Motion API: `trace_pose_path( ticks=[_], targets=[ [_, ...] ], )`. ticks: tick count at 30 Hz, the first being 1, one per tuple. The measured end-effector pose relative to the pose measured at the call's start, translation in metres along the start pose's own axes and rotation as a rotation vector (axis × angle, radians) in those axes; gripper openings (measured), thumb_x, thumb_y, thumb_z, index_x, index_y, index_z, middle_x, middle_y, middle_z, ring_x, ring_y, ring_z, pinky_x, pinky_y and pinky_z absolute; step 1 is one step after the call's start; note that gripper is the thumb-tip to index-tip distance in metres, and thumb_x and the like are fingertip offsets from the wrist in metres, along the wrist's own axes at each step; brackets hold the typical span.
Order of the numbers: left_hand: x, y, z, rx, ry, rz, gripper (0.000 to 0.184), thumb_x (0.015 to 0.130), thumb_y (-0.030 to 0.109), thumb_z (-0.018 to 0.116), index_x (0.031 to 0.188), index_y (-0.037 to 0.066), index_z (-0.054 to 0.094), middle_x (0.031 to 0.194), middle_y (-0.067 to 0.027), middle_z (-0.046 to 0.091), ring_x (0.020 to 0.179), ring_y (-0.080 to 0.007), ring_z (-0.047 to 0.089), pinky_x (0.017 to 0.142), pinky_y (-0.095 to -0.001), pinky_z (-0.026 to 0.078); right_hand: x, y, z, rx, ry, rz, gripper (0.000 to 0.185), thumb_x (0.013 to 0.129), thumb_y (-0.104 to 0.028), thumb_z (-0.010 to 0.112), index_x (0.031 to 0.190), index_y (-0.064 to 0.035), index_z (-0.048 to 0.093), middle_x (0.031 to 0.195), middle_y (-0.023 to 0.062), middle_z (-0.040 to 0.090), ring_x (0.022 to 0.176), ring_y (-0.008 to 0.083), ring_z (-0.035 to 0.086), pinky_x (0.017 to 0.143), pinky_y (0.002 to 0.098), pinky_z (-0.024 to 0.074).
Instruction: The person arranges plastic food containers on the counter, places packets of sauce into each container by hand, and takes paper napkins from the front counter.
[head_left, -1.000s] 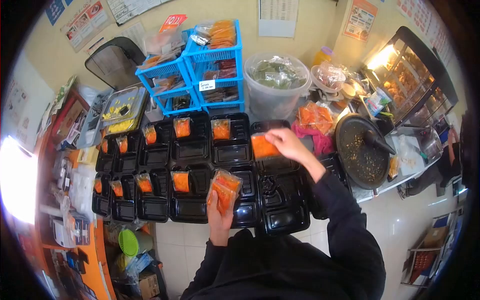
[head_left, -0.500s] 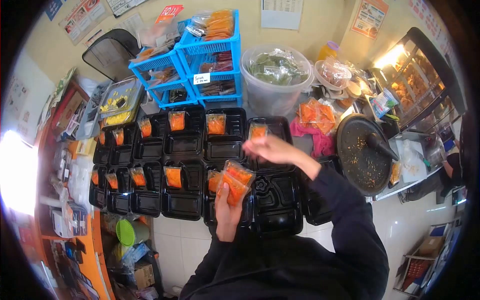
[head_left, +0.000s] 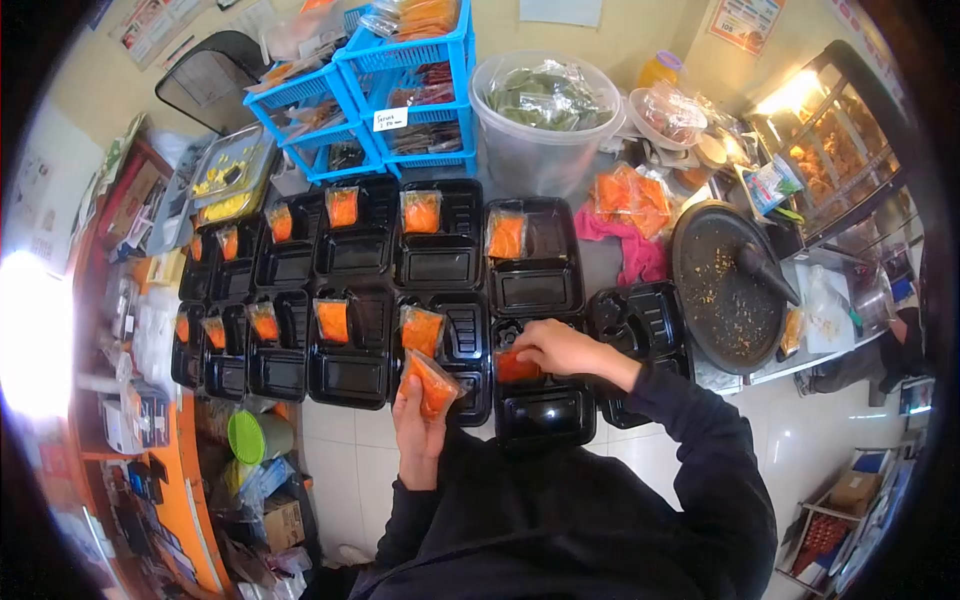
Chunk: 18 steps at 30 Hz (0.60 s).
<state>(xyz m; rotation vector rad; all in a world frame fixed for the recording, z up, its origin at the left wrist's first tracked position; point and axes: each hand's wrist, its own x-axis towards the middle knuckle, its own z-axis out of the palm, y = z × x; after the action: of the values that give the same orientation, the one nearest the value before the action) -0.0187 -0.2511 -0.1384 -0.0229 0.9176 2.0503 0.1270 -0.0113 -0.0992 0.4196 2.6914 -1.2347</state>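
My left hand (head_left: 420,432) is closed around a clear packet of orange shredded food (head_left: 433,387), held above the front edge of a black compartment tray. Whether more than one packet is in this hand, I cannot tell. Reaching down into another black tray (head_left: 545,415) in the front row, my right hand (head_left: 562,350) has its fingers closed on a second orange packet (head_left: 516,368) in the upper left compartment. Another packet (head_left: 506,236) lies in the black tray (head_left: 537,285) behind it. Several more black trays stretch leftward in two rows, each with an orange packet in its upper left compartment.
On the right, a black tray (head_left: 655,385) sits beside a stone mortar with a pestle (head_left: 728,290). More orange packets (head_left: 632,200) lie by a pink cloth (head_left: 640,250). Behind the trays stand blue baskets (head_left: 400,70) and a clear tub of green leaves (head_left: 540,160).
My right hand has moved down and toward me, from over the back-row tray to the front-row tray, with a packet now in its fingers. My left hand has shifted slightly left.
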Motion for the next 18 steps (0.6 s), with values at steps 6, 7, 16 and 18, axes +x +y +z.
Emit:
trace_pose_path(
  ticks=[6,7,16,18],
  targets=[
    [-0.024,-0.010,0.032,0.005,0.021,0.061,0.034,0.099,0.023,0.053,0.128,0.004,0.052,0.124,-0.0089,0.059,0.111,-0.0216,0.060,0.093,-0.0405,0.053,-0.001,-0.022,0.016,-0.362,0.426,-0.149,0.034,0.084,-0.025,0.068,0.112,-0.0061,0.063,0.110,0.0117,0.056,0.104,0.0308,0.053,0.085,0.0397,0.0480],
    [-0.028,-0.012,0.033,0.006,0.001,0.069,0.033,0.100,0.022,0.052,0.126,0.002,0.052,0.123,-0.0099,0.059,0.111,-0.0221,0.060,0.093,-0.0400,0.052,-0.010,-0.037,0.011,-0.354,0.516,-0.170,0.036,0.085,-0.026,0.067,0.114,-0.0063,0.062,0.112,0.0105,0.055,0.104,0.0300,0.052,0.086,0.0401,0.0478],
    [-0.090,-0.064,0.065,0.091,-0.242,0.057,0.025,0.103,0.022,0.046,0.122,0.006,0.053,0.119,-0.0058,0.059,0.110,-0.0174,0.057,0.097,-0.0344,0.044,-0.118,-0.106,0.095,0.778,0.617,0.048,0.030,0.093,-0.008,0.061,0.121,0.0034,0.055,0.106,0.0113,0.065,0.095,0.0179,0.066,0.078,0.0317,0.0578],
    [-0.106,-0.074,0.073,0.208,-0.326,0.027,0.029,0.102,0.019,0.046,0.128,0.005,0.050,0.122,-0.0065,0.056,0.116,-0.0173,0.053,0.100,-0.0352,0.041,-0.150,-0.100,0.096,1.029,0.684,0.214,0.025,0.094,-0.004,0.059,0.117,0.0016,0.057,0.105,0.0085,0.066,0.094,0.0197,0.067,0.078,0.0352,0.0601]
  ],
)
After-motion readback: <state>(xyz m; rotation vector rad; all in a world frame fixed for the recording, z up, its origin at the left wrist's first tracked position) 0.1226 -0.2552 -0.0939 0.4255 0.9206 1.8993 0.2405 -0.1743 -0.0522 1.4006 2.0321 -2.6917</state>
